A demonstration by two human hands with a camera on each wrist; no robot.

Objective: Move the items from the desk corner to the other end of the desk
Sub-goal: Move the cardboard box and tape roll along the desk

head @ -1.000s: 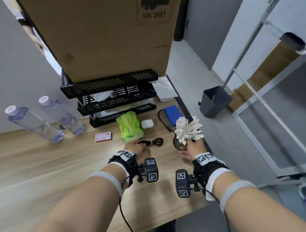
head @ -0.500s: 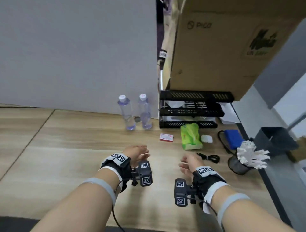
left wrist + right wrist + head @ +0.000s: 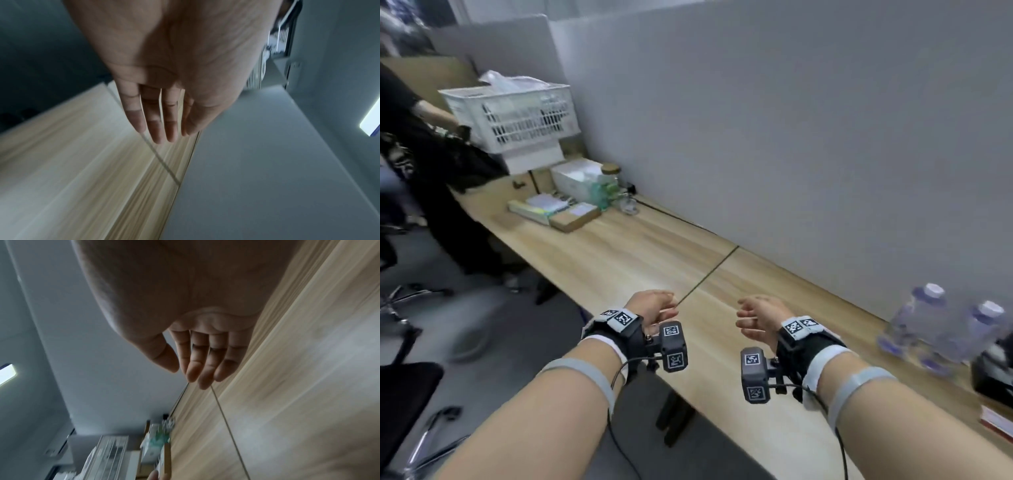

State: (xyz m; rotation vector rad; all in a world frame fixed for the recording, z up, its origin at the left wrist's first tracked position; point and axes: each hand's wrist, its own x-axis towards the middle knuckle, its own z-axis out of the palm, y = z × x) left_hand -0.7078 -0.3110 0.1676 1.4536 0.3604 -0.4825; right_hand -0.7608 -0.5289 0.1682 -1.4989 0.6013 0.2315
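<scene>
1. Since half a second ago, view has swung left: pen cup, green pack and blue box have gone from sight; the desk's far end has come in. Hands remain empty.
2. Head view, left end of desk (image 3: 619,253): white basket (image 3: 517,116), white boxes, a jar (image 3: 610,171) and flat books (image 3: 551,210) against the wall. A person in black stands beside that end.
3. Left hand (image 3: 650,305) hovers above the desk near the seam (image 3: 709,270), fingers loose, holding nothing. Left wrist view adds what the head view hides: palm open, fingers (image 3: 158,116) straight and close together.
4. Right hand (image 3: 763,315) just beside it, apart, loosely curled, empty. Right wrist view shows fingers (image 3: 207,360) relaxed, thumb clear of them.
5. Right edge, head view only: two water bottles (image 3: 924,329), clear with white caps, blurred, upright by the wall; black tray (image 3: 993,373) and a red-edged card (image 3: 996,419) nearby.
</scene>
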